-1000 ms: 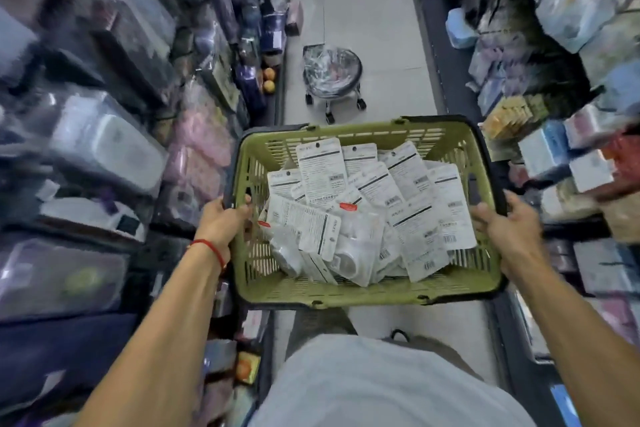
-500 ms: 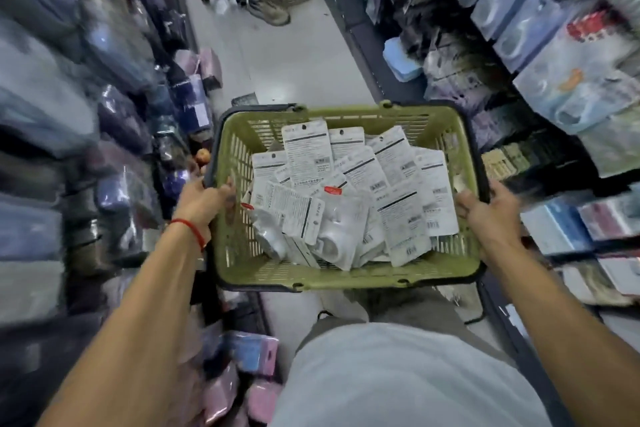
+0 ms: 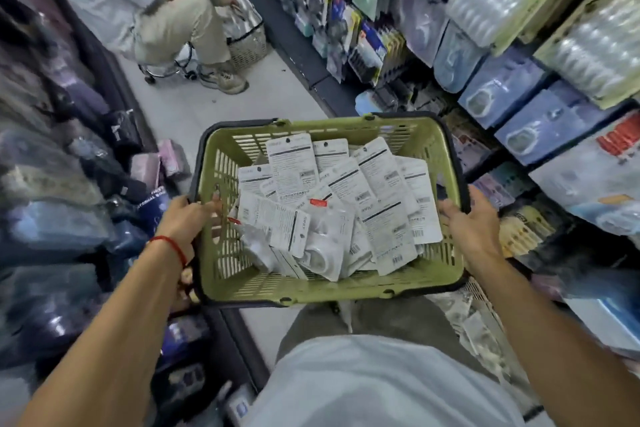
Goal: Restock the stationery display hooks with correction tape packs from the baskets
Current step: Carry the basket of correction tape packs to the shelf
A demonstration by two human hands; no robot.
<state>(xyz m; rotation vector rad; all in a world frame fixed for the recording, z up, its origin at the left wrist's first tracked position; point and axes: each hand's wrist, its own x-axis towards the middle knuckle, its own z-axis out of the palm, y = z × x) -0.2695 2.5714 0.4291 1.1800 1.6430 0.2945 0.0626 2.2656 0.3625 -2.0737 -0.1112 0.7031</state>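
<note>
I carry a green plastic basket [image 3: 221, 274] with a dark rim at waist height in the aisle. It holds a loose pile of several white correction tape packs [image 3: 377, 204], most lying back side up with printed text and barcodes. My left hand [image 3: 185, 218], with a red string at the wrist, grips the basket's left rim, thumb over the edge. My right hand [image 3: 474, 218] grips the right rim. Hanging stationery packs [image 3: 533, 114] fill the display on the right.
A person [image 3: 166, 10] sits on a wheeled stool at the far end of the aisle beside a grey wire basket [image 3: 247, 42]. Packed shelves line both sides. Goods [image 3: 162, 163] lie on the floor at the left shelf's foot.
The view has turned right and moved along the aisle; the seated person is now closer and in fuller view. Both hands keep the same hold on the basket.
</note>
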